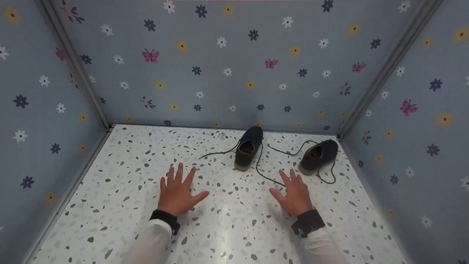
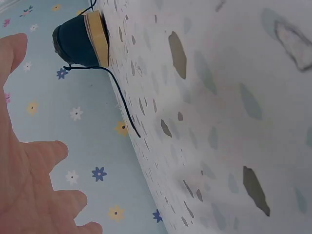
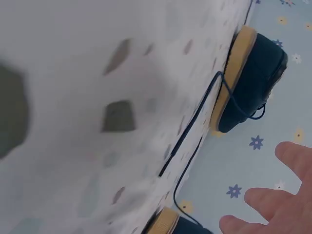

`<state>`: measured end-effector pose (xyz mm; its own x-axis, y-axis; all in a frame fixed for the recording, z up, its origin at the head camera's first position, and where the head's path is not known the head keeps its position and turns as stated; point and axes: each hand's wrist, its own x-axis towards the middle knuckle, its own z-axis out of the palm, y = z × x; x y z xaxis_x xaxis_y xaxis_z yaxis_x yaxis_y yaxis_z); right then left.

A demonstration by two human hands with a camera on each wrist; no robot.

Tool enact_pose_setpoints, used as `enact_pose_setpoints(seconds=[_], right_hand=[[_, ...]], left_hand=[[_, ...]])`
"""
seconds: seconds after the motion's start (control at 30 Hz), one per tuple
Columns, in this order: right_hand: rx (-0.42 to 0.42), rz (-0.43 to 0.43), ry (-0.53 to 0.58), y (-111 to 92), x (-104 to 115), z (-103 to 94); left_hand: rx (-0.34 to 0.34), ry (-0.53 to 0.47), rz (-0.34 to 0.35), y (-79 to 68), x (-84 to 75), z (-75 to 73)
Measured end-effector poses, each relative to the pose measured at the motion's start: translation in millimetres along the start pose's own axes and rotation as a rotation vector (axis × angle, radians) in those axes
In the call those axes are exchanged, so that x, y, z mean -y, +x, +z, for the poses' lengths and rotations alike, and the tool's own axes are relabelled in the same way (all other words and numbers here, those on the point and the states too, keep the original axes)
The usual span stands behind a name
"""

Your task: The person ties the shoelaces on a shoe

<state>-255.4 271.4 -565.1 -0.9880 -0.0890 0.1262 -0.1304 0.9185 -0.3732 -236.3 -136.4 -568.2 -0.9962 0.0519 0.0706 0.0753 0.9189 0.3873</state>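
Two dark shoes with tan soles and untied laces stand on the speckled surface. The left shoe [image 1: 249, 148] is near the back panel, its toe pointing away; one lace [image 1: 218, 152] trails left and the other runs toward my right hand. Farther right, the second shoe [image 1: 318, 157] is angled with its toe to the right. My left hand [image 1: 177, 194] is spread palm down, in front and left of the left shoe, holding nothing. My right hand [image 1: 294, 194], fingers also spread, holds nothing; its fingertips overlap a lace end in the head view, just short of the right shoe.
Flowered blue-grey panels enclose the surface: a back panel [image 1: 227, 55], a left panel [image 1: 40, 110] and a right panel [image 1: 421, 128]. Metal corner posts [image 1: 388, 69] join them. The white speckled surface [image 1: 220, 227] stretches toward me between the arms.
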Motion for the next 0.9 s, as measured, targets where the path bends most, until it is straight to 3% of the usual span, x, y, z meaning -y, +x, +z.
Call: enact_pose_setpoints(seconds=[0.23,0.4,0.6,0.9], right_hand=[[0.058,-0.076,0.067,24,22,-15.0],[0.151,-0.108,0.102,42,35,-18.3],[0.228,-0.102,0.196,70,47,-17.4],[0.298,-0.108,0.212,102,70,-8.5]], left_hand=[[0.020,-0.048,0.056,11.7,-8.4,-8.0],[0.061,-0.056,0.071,23.9,-19.2,-6.6],[0.135,-0.079,0.088,47.1,-32.8,-2.1],[0.265,-0.138,0.098,85.0,-62.2,-11.3]])
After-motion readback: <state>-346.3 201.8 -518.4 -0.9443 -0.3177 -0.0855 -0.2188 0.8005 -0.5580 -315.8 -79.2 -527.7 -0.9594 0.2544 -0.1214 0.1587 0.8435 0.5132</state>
